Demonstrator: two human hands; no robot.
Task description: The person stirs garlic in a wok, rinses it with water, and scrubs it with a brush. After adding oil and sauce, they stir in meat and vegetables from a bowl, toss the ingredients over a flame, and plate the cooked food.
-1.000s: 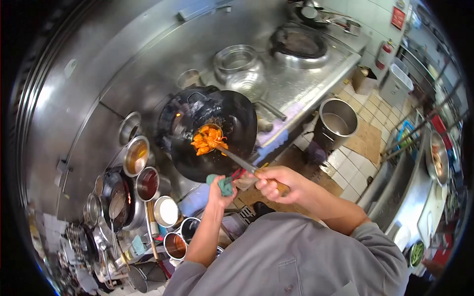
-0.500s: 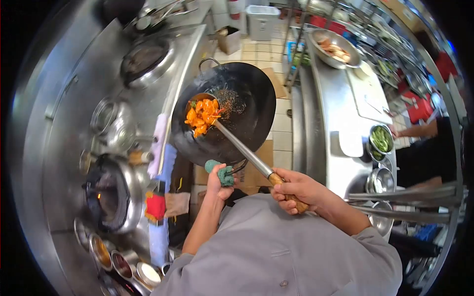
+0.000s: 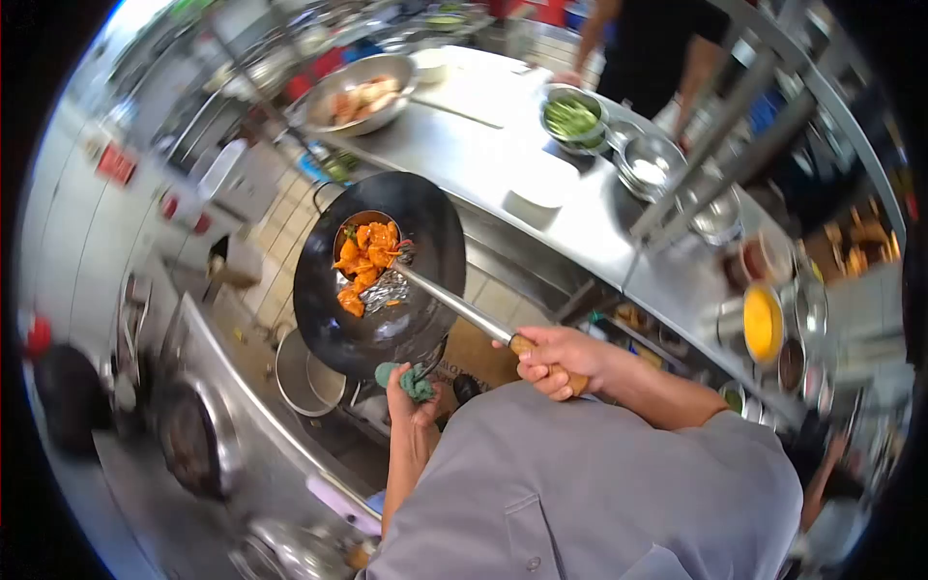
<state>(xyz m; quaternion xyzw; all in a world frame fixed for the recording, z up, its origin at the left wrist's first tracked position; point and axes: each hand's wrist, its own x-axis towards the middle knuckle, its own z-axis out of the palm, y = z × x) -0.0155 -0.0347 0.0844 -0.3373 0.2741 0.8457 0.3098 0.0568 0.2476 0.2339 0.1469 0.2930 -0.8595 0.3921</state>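
My left hand [image 3: 411,404] is closed around a green cloth [image 3: 416,385] on the near handle of a black wok [image 3: 430,242]. The wok is held up over the floor between the stove and the counter. Wrapped around the wooden end of a long ladle [image 3: 459,306] is my right hand [image 3: 559,362]. The ladle's bowl is inside the wok, heaped with orange, sauce-coated food pieces [image 3: 365,249]. Some pieces spill over the bowl's lower edge. The wok's inner surface looks dark and oily, with shiny reflections.
On the steel counter [image 3: 464,145] are a white dish [image 3: 543,182], a bowl of green vegetables [image 3: 572,118] and a large metal bowl of food [image 3: 360,95]. A person in black [image 3: 662,48] stands behind it. At lower left are the stove [image 3: 261,454] and a metal pot [image 3: 307,372].
My view and body have turned right, from the stove toward the counter. The wok and loaded ladle have come along, both hands keeping their grip.
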